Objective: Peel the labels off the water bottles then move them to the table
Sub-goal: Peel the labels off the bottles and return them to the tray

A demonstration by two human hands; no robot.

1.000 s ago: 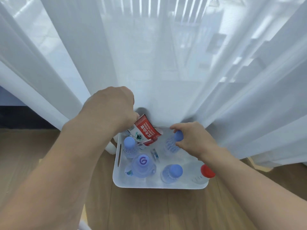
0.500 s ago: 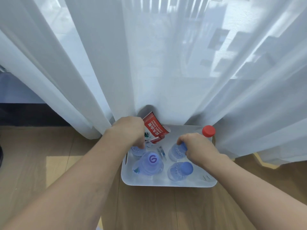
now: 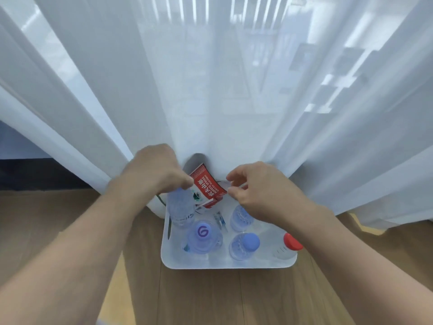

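Fingers (image 3: 186, 182) of the left hand (image 3: 152, 171) clench 1 bottle (image 3: 180, 211) of 5 in 1 white bin (image 3: 225, 263) backed against the curtain (image 3: 210, 90), the right hand (image 3: 260, 193) curling at its 1 red label (image 3: 205, 187), pinch uncertain, with wood floor (image 3: 199, 296) in front.

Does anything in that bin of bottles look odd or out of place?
Yes. A red label sticks up loose and creased beside the bottle the left hand grips, and the white curtain drapes over the bin's far edge.
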